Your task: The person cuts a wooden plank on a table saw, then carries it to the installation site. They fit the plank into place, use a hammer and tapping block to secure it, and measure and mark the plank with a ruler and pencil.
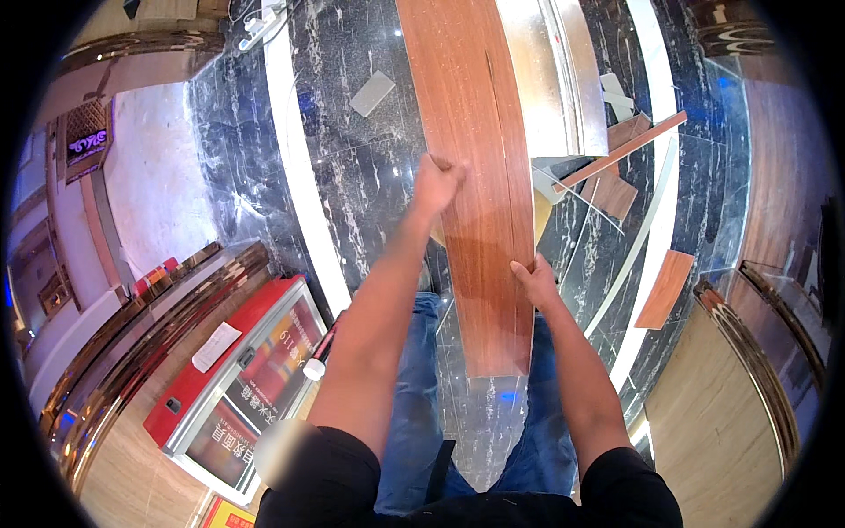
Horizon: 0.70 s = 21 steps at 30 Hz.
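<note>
A long reddish-brown wood-look plank (471, 290) runs away from me between my knees. A thin dark line runs lengthwise near its right side; whether this is a joint or a crack I cannot tell. My left hand (437, 183) is closed at the plank's left edge, farther up, its knuckles over the top face. Nearer to me, my right hand (536, 282) grips the right edge with the thumb on top and the fingers hidden underneath. Part of a yellowish piece (543, 216) shows beneath the plank.
A shiny metal-edged panel (559, 79) lies to the far right. Offcuts (613, 194), a narrow strip (625, 151) and a small board (664, 289) lie on the dark marbled floor. At left are a red glass-fronted cabinet (251, 378), a grey tile (371, 93) and a power strip (262, 26).
</note>
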Available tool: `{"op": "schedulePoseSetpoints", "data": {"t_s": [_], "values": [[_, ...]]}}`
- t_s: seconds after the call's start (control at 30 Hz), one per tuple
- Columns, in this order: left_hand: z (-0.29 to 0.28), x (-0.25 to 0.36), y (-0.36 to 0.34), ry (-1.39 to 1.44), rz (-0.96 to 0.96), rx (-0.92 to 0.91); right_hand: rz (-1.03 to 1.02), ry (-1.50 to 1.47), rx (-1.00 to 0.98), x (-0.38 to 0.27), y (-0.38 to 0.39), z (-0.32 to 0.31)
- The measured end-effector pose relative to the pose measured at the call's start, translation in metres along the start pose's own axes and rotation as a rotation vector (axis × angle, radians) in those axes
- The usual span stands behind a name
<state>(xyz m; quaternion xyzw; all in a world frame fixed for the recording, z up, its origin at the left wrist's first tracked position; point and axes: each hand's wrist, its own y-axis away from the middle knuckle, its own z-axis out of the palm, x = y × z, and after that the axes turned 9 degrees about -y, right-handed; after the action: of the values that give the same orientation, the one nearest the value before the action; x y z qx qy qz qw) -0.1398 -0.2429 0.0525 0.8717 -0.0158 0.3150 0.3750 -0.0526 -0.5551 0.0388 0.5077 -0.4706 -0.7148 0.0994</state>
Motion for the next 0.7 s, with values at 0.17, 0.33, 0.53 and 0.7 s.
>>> {"op": "schedulePoseSetpoints", "data": {"t_s": [0.17, 0.33, 0.53, 0.7], "values": [[-0.015, 0.009, -0.089, 0.153, 0.084, 0.147, -0.015, -0.136, -0.072, 0.012, -0.006, 0.012], [-0.012, 0.048, -0.065, 0.098, 0.024, 0.135, -0.096, -0.026, -0.008, 0.029, -0.002, 0.001], [-0.016, 0.038, -0.060, 0.055, 0.014, 0.168, -0.069, -0.048, -0.013, 0.031, 0.005, 0.010], [-0.013, 0.022, -0.052, -0.016, 0.001, 0.139, -0.069, 0.124, -0.014, 0.038, 0.015, 0.003]]}}
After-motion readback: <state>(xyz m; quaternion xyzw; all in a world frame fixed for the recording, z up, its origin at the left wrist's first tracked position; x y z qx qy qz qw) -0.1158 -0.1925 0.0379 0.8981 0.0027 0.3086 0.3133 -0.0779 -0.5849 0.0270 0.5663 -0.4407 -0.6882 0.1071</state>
